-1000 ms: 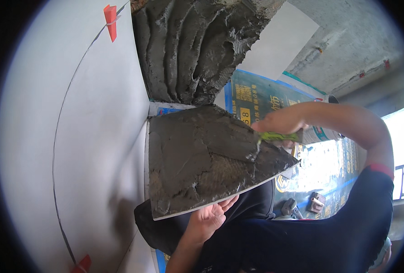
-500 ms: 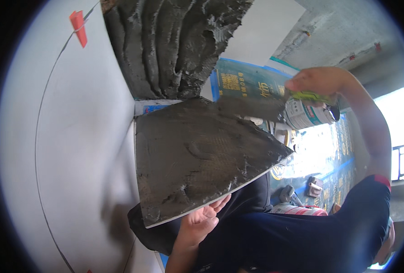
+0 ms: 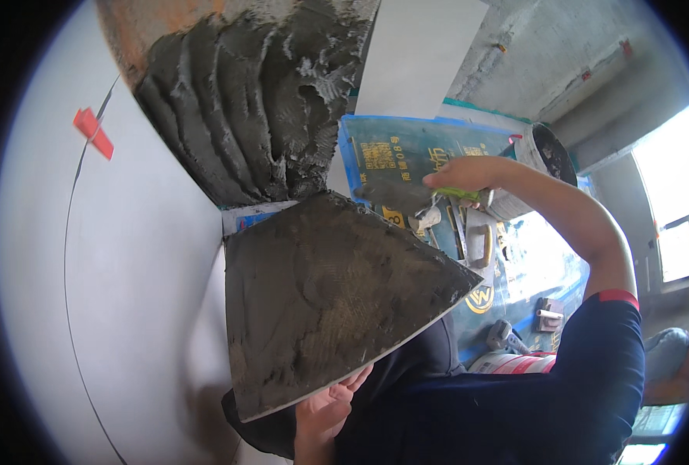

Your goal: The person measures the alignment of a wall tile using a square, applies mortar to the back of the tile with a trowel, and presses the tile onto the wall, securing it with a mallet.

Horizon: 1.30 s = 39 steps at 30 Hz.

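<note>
My left hand [image 3: 330, 407] is closed on the lower edge of a large tile [image 3: 337, 302], fingers under its white rim. Dark grey mortar coats the tile's upper face, which lies tilted in front of me. In my right hand [image 3: 468, 177] is a trowel [image 3: 395, 198] with a yellow-green handle. Its mortar-smeared blade points left, close to the tile's far right edge; whether they touch I cannot tell. Beyond the tile, a patch of ridged wet mortar [image 3: 244, 108] covers the surface next to the white wall tiles [image 3: 143, 271].
An orange-red wedge [image 3: 94, 133] sits on a wall-tile joint. A pale panel [image 3: 414, 58] stands at the back. Right of the tile are a mortar-stained bucket [image 3: 554, 151], a float [image 3: 479, 246], another float [image 3: 549, 316], a grey tool [image 3: 506, 336] and a red-and-white bucket [image 3: 513, 363].
My right hand has moved left with the trowel, uncovering more of the bucket and floor tools. The whole view has shifted a little; my left hand still grips the tile.
</note>
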Tool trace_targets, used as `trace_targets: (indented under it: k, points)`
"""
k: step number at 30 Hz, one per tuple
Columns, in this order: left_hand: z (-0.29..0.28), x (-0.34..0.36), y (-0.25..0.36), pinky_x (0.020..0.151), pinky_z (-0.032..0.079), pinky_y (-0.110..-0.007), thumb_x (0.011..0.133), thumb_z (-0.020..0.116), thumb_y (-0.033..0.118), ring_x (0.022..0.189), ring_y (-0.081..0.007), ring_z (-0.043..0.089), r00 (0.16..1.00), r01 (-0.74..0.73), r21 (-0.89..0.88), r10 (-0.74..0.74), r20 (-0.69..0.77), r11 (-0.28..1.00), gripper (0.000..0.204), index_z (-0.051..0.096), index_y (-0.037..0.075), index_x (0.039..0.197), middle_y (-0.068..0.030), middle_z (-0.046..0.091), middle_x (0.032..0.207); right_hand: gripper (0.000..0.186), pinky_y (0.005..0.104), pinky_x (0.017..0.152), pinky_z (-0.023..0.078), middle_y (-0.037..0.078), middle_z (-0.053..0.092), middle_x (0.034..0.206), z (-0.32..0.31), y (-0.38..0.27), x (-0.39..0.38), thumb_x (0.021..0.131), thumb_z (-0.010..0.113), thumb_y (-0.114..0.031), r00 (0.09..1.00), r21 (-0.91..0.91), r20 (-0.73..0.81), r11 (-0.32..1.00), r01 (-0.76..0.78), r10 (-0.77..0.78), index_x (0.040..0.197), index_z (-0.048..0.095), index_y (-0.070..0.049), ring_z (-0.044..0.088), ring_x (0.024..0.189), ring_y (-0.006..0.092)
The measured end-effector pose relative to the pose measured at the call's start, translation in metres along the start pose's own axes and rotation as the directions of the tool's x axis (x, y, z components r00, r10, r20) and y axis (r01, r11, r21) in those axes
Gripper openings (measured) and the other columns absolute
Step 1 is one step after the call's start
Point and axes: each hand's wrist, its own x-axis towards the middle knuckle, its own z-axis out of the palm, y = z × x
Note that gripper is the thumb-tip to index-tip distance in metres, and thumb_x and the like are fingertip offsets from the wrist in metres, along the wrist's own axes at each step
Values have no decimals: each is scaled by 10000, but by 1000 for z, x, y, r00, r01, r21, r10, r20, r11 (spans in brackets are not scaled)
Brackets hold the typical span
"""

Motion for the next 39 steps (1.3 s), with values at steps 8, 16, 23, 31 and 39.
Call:
trace_targets:
  k: [8,16,23,31,39]
  points:
    - [-6,-7,-4,1129,207,-565,720,597,137,1342,-441,347,998,22,-5,-22,-64,1000,899,142,-41,1475,-272,338,1452,669,388,654,512,113,623,655,19,-27,43,933,411,-588,993,-386,108,923,1,44,882,637,39,632,578,226]
    - [-3,-5,0,1127,220,-553,746,633,219,1317,-435,380,999,12,61,-10,-33,998,905,157,-42,1470,-262,352,1448,619,380,563,509,101,546,523,24,-31,68,943,440,-470,999,-412,-36,911,-10,-5,579,575,13,586,513,214]
    - [-4,-2,-4,1124,229,-556,757,585,201,1341,-439,357,999,29,60,-27,-48,998,870,154,-48,1471,-265,348,1454,627,385,592,512,116,569,542,20,-1,64,950,435,-484,982,-301,-188,952,-57,0,602,583,17,608,517,246]
    - [-21,1,-15,1105,237,-602,721,546,133,1331,-435,376,999,33,-19,-34,-39,999,817,240,-4,1466,-224,408,1433,591,377,561,491,115,592,588,4,-1,92,945,448,-479,997,-175,56,983,54,-45,694,616,28,599,524,227]
    - [-29,5,-17,1109,165,-636,736,536,106,1328,-414,392,988,-69,-8,70,137,998,688,382,-23,1394,-184,554,1307,486,409,575,516,131,631,698,33,-38,138,969,433,-376,999,-319,-38,947,-38,27,794,650,21,631,598,249]
